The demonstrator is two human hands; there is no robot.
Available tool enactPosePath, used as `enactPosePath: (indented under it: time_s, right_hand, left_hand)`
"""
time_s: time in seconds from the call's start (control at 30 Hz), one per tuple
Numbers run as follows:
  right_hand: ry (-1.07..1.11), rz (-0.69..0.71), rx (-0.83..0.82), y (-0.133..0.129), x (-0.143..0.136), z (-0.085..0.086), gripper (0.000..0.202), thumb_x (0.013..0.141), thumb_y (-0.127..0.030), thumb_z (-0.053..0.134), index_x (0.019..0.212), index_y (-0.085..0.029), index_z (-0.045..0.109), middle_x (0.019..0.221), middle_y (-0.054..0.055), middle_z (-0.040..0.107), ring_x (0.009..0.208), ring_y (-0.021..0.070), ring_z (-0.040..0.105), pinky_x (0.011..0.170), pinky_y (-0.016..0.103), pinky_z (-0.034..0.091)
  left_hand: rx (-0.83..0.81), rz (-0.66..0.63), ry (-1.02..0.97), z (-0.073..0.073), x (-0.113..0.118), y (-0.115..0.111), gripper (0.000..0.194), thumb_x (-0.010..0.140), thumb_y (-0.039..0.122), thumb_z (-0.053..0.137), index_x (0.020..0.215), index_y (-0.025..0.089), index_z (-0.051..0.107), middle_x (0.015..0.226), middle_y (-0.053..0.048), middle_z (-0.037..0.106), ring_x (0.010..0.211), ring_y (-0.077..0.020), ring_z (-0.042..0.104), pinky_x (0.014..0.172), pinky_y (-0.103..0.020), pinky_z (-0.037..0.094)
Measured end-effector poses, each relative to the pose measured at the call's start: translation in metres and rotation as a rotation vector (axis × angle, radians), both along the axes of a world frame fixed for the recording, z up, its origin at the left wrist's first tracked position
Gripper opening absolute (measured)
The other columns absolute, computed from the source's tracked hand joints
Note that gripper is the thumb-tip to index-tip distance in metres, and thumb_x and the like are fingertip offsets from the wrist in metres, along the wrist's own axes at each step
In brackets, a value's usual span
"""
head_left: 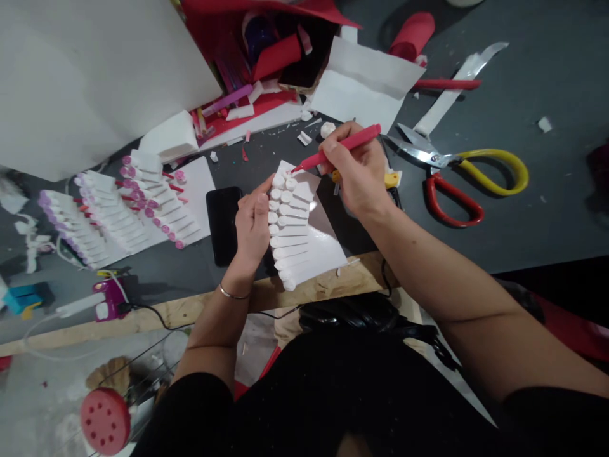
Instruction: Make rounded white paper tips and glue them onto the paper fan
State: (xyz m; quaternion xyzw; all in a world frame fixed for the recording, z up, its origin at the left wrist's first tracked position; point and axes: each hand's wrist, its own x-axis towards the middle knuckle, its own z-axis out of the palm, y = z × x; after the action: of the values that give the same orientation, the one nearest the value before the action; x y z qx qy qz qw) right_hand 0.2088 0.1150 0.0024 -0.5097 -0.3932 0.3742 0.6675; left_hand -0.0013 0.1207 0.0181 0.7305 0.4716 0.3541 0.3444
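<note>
My right hand (356, 168) is closed around a red felt-tip pen (343, 147). Its tip meets a white round-ended piece at the top of a white card (323, 244). Several such white pieces (290, 222) lie in overlapping rows along the card's left side. My left hand (254, 219) grips the card's left edge, thumb on top near the white ends. To the left, a second card (197, 184) bears similar white pieces (136, 203) whose round ends are coloured pink and purple. Between the two cards lies a black phone (223, 225), close to my left hand.
Scissors (432, 158) with yellow and red handles lie right of my right hand, near a knife (451, 95) wrapped in white. A purple glue gun (111, 298) sits at the left front edge. Folded white paper (366, 82) and a red box of pens (228, 95) lie behind.
</note>
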Motion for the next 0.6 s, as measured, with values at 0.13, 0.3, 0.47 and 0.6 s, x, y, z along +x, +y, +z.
enactPosePath:
  time_s: [0.13, 0.3, 0.47, 0.6]
  right_hand:
    - [0.031, 0.028, -0.007, -0.0004, -0.0015, -0.0003, 0.052, 0.08, -0.078, 0.074, 0.083, -0.029, 0.056, 0.077, -0.002, 0.061, 0.075, 0.0184, 0.067, 0.077, 0.042, 0.067]
    - [0.042, 0.02, -0.035, -0.0003, -0.0007, -0.0016, 0.048, 0.082, -0.072, 0.076, 0.082, -0.029, 0.054, 0.075, -0.002, 0.059, 0.074, 0.0189, 0.067, 0.075, 0.042, 0.067]
    - [0.04, 0.026, -0.011, 0.0, -0.0017, -0.0015, 0.047, 0.084, -0.071, 0.075, 0.084, -0.029, 0.054, 0.08, -0.001, 0.059, 0.077, 0.0188, 0.067, 0.075, 0.041, 0.065]
    - [0.036, 0.012, -0.02, -0.0013, -0.003, 0.0032, 0.052, 0.081, -0.078, 0.072, 0.08, -0.029, 0.055, 0.074, -0.002, 0.059, 0.07, 0.0177, 0.064, 0.075, 0.042, 0.065]
  left_hand:
    - [0.021, -0.013, -0.003, -0.0015, -0.0009, 0.0012, 0.061, 0.106, 0.069, 0.039, 0.127, 0.027, 0.078, 0.128, -0.007, 0.079, 0.107, -0.022, 0.073, 0.102, -0.042, 0.054]
    - [0.011, -0.006, 0.01, -0.0019, -0.0017, 0.0015, 0.06, 0.105, 0.069, 0.039, 0.127, 0.029, 0.078, 0.128, -0.005, 0.08, 0.108, -0.0214, 0.073, 0.103, -0.041, 0.054]
    - [0.02, -0.006, 0.011, -0.002, -0.0018, 0.0015, 0.058, 0.106, 0.068, 0.039, 0.126, 0.03, 0.078, 0.127, -0.006, 0.08, 0.107, -0.0214, 0.073, 0.103, -0.041, 0.054]
    - [0.01, -0.008, 0.013, -0.0023, -0.0024, 0.0021, 0.06, 0.105, 0.07, 0.04, 0.126, 0.03, 0.078, 0.128, -0.006, 0.08, 0.107, -0.0218, 0.073, 0.104, -0.042, 0.054]
